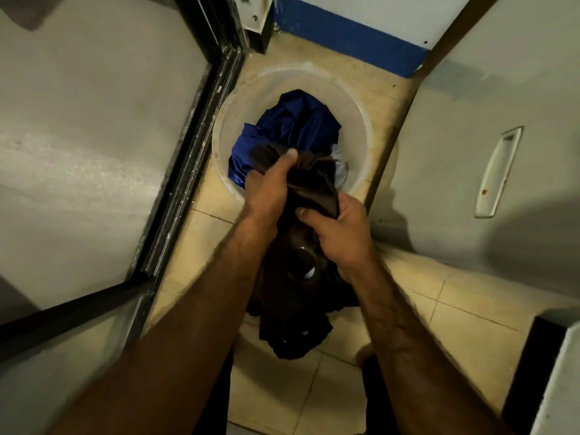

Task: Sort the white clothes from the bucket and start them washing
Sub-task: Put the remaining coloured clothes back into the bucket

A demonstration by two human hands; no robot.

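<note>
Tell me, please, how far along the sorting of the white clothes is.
Early. Nothing white shows set aside, and no wash is visibly started. In hand: the left hand and right hand both grip a dark garment held up at the bucket. Left: a blue garment and a pale piece beside it lie in the bucket to go through, then loading and starting the wash.

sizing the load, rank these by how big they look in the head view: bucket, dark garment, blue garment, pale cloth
1. bucket and dark garment, about alike; the garment hangs nearer the camera, so unranked
2. blue garment
3. pale cloth
</note>
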